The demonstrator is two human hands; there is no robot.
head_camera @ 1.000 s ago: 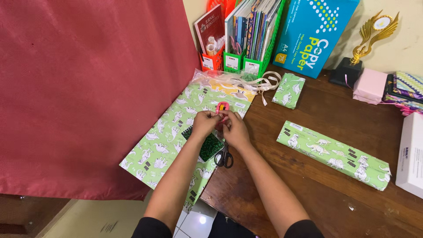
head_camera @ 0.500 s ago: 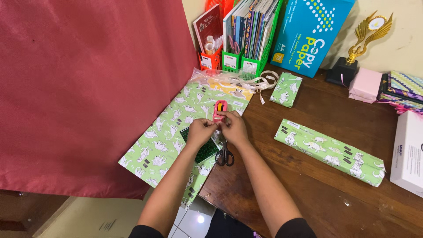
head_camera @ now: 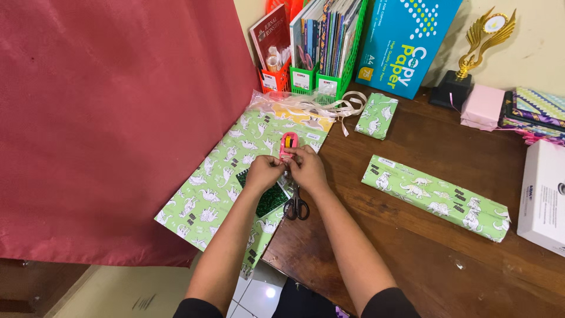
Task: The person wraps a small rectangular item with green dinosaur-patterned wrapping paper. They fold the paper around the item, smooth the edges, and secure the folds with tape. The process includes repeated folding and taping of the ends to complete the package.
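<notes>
A green wrapping sheet [head_camera: 223, 176] is spread over the table [head_camera: 412, 247] edge. On it, the left hand [head_camera: 263, 172] and right hand [head_camera: 306, 168] are pinched around a pink tape dispenser [head_camera: 288, 143]; tape is best drawn slowly.

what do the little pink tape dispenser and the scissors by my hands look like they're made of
The pink tape dispenser looks like moulded plastic: smooth, evenly coloured, slightly glossy. The scissors have black handles, probably plastic, matte with rounded loops; their blades are mostly hidden under the right hand, so metal is only likely.
</notes>
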